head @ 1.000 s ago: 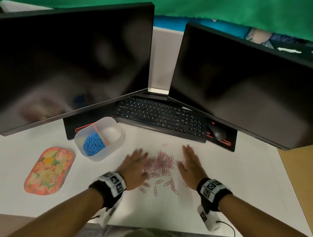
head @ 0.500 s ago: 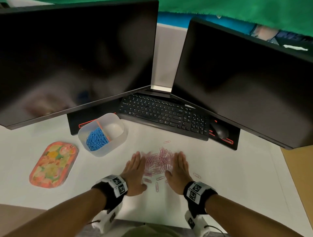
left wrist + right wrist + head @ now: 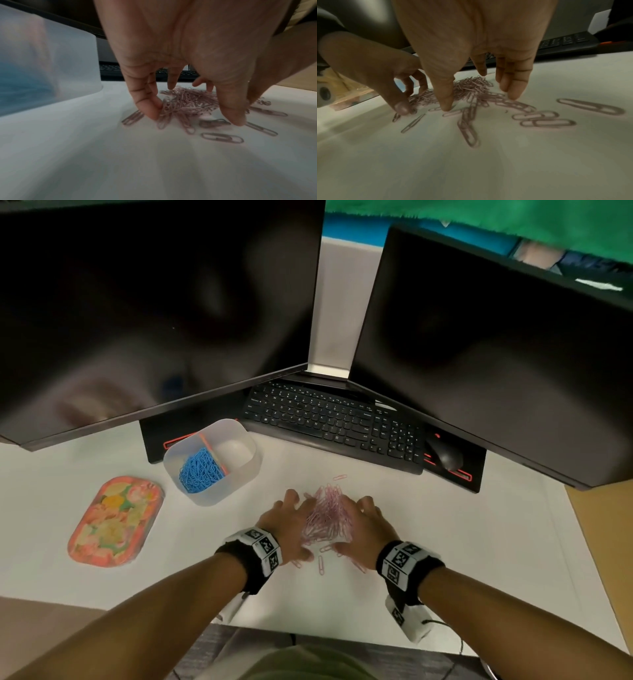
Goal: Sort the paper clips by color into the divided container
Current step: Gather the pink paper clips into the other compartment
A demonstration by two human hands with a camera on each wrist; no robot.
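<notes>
A heap of pink paper clips (image 3: pixel 329 517) lies on the white desk between my two hands. My left hand (image 3: pixel 287 525) presses its left side and my right hand (image 3: pixel 368 525) its right side, fingers pointing down with tips on the desk. In the left wrist view the fingers (image 3: pixel 150 108) touch the heap (image 3: pixel 187 102). In the right wrist view the heap (image 3: pixel 471 88) sits behind my thumb (image 3: pixel 445 102). Loose pink clips (image 3: pixel 321 565) lie around it. The divided container (image 3: pixel 239 470) stands at the back left, with blue clips (image 3: pixel 200 470) in its left compartment and nothing in the right.
A floral tray (image 3: pixel 114 520) lies at the left. A black keyboard (image 3: pixel 329 419) and mouse (image 3: pixel 443 455) sit behind the heap, under two dark monitors (image 3: pixel 154 302). One stray pink clip (image 3: pixel 339 477) lies near the keyboard. The desk's front edge is close to my forearms.
Both hands have slid inward across the desk, sweeping the spread-out pink clips into a tight heap between them. A few clips were left behind near my wrists.
</notes>
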